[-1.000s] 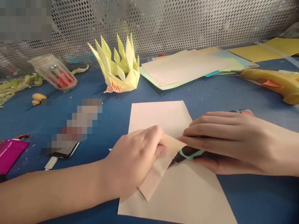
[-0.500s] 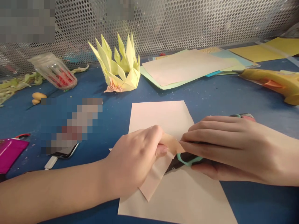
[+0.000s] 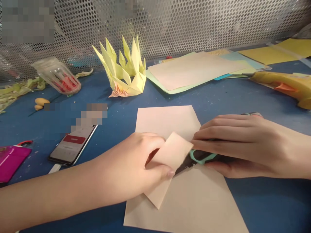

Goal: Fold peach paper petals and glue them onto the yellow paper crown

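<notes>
A small piece of pale pink paper [image 3: 173, 152] is held up at a slant between the thumb and fingers of my left hand [image 3: 136, 165]. Under it lies a larger sheet of the same pale paper [image 3: 194, 200]. My right hand [image 3: 240, 147] is closed round a pair of scissors with a teal-lined handle [image 3: 201, 158]. The scissors' dark blades point down and left, partly behind the small piece. My right fingertips meet the right corner of that piece; whether they pinch it, I cannot tell. Most of the scissors' handle is hidden.
A phone [image 3: 69, 147] and a magenta packet [image 3: 14, 161] lie at left. Behind stand a yellow folded-paper crown [image 3: 128, 79] and a tilted jar [image 3: 58, 76]. Stacked paper sheets [image 3: 194, 69] and a yellow glue gun [image 3: 289, 84] lie at back right, before a perforated metal panel [image 3: 175, 29].
The small paper piece, curled over before, now lies flatter and opened out. My left thumb has shifted down onto its face. My right hand and the scissors have moved slightly up and right.
</notes>
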`<act>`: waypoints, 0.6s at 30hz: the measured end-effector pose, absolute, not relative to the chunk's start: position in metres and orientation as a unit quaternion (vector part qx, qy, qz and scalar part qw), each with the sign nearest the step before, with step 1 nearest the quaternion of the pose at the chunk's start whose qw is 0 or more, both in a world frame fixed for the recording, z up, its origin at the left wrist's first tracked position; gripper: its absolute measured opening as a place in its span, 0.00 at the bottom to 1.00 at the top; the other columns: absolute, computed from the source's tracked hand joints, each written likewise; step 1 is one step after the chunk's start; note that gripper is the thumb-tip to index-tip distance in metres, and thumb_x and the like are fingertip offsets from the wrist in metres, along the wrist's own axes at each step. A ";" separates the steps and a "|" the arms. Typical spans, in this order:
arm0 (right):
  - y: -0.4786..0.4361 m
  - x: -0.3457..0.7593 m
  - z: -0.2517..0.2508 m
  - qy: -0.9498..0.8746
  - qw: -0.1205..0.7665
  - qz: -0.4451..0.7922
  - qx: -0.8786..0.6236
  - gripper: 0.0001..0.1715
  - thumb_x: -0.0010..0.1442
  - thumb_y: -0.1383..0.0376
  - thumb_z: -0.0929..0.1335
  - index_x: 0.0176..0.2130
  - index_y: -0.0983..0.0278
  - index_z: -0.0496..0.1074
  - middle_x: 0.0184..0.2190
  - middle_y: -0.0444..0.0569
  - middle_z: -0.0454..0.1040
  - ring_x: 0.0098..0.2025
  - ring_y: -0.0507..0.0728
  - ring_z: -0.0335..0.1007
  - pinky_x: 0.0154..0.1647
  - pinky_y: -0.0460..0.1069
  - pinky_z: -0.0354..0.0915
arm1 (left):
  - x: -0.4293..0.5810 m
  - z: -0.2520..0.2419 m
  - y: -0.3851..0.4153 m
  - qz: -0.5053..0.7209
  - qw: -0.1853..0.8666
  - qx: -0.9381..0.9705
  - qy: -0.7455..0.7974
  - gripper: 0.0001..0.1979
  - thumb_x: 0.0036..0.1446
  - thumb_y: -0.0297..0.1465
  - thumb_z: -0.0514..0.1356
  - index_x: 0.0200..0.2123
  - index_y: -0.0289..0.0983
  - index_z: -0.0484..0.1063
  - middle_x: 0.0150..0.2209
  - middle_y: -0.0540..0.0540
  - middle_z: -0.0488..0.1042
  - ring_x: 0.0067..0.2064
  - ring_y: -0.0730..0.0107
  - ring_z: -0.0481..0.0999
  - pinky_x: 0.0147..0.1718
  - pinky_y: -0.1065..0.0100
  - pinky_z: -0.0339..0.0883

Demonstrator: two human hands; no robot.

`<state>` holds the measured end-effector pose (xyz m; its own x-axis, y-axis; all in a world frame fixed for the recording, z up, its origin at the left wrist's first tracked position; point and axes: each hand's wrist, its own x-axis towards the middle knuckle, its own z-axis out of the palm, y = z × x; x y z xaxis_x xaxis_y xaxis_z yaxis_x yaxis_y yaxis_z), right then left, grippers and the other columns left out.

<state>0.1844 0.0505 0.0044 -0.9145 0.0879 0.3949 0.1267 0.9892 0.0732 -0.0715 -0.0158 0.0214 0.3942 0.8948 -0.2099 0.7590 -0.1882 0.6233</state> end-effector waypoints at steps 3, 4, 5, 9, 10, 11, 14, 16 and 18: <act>0.051 0.184 0.006 -0.977 0.190 -0.085 -0.034 0.14 0.71 0.65 0.63 0.50 0.68 0.73 0.40 0.53 0.79 0.43 0.58 0.76 0.45 0.52 0.71 | -0.070 0.017 -0.015 0.130 0.323 0.761 0.548 0.14 0.57 0.32 0.62 0.22 0.39 0.62 0.21 0.57 0.63 0.22 0.75 0.61 0.18 0.74 0.53; 0.052 0.184 0.006 -0.976 0.194 -0.100 -0.030 0.14 0.70 0.66 0.63 0.51 0.69 0.73 0.41 0.54 0.79 0.45 0.58 0.76 0.47 0.52 0.70 | -0.069 0.015 -0.015 0.144 0.315 0.755 0.558 0.14 0.57 0.32 0.62 0.23 0.40 0.61 0.21 0.57 0.62 0.22 0.75 0.61 0.18 0.74 0.53; 0.052 0.184 0.006 -0.974 0.196 -0.112 -0.029 0.15 0.70 0.66 0.63 0.52 0.70 0.72 0.41 0.54 0.79 0.46 0.58 0.76 0.48 0.53 0.70 | -0.068 0.013 -0.016 0.158 0.309 0.748 0.566 0.14 0.58 0.33 0.61 0.24 0.40 0.61 0.21 0.57 0.62 0.22 0.75 0.61 0.18 0.74 0.53; 0.053 0.179 0.002 -0.973 0.196 -0.118 -0.037 0.17 0.73 0.64 0.60 0.50 0.70 0.73 0.41 0.55 0.80 0.46 0.60 0.76 0.47 0.54 0.71 | -0.064 0.009 -0.021 0.186 0.303 0.756 0.549 0.09 0.64 0.36 0.59 0.32 0.40 0.67 0.23 0.56 0.68 0.23 0.74 0.65 0.21 0.72 0.58; 0.054 0.179 0.001 -0.974 0.192 -0.115 -0.033 0.18 0.73 0.64 0.59 0.50 0.70 0.73 0.42 0.56 0.80 0.46 0.61 0.76 0.46 0.54 0.71 | -0.064 0.008 -0.023 0.188 0.290 0.767 0.541 0.08 0.65 0.36 0.58 0.33 0.40 0.67 0.23 0.56 0.68 0.23 0.73 0.65 0.21 0.72 0.58; 0.054 0.178 0.000 -0.976 0.188 -0.109 -0.029 0.18 0.73 0.64 0.59 0.51 0.71 0.73 0.42 0.56 0.80 0.46 0.61 0.76 0.45 0.54 0.72 | -0.063 0.007 -0.025 0.190 0.267 0.779 0.535 0.08 0.65 0.36 0.58 0.33 0.40 0.67 0.23 0.56 0.68 0.23 0.72 0.65 0.21 0.71 0.58; 0.057 0.178 -0.003 -0.980 0.180 -0.075 -0.032 0.18 0.72 0.67 0.59 0.50 0.71 0.74 0.43 0.57 0.79 0.46 0.62 0.76 0.46 0.55 0.72 | -0.062 0.000 -0.031 0.199 0.156 0.824 0.507 0.08 0.66 0.33 0.56 0.33 0.40 0.64 0.26 0.52 0.70 0.28 0.66 0.71 0.26 0.68 0.62; 0.058 0.179 -0.004 -0.982 0.176 -0.050 -0.037 0.16 0.71 0.67 0.60 0.50 0.70 0.74 0.44 0.57 0.78 0.47 0.62 0.75 0.47 0.55 0.71 | -0.061 -0.006 -0.034 0.207 0.098 0.847 0.480 0.08 0.67 0.30 0.54 0.33 0.40 0.62 0.28 0.49 0.72 0.32 0.62 0.73 0.30 0.64 0.65; 0.059 0.179 -0.004 -0.983 0.176 -0.026 -0.043 0.16 0.71 0.66 0.61 0.50 0.68 0.74 0.45 0.56 0.78 0.47 0.61 0.75 0.47 0.54 0.71 | -0.060 -0.010 -0.036 0.211 0.086 0.856 0.465 0.09 0.68 0.28 0.52 0.32 0.40 0.61 0.29 0.48 0.73 0.33 0.62 0.73 0.33 0.63 0.66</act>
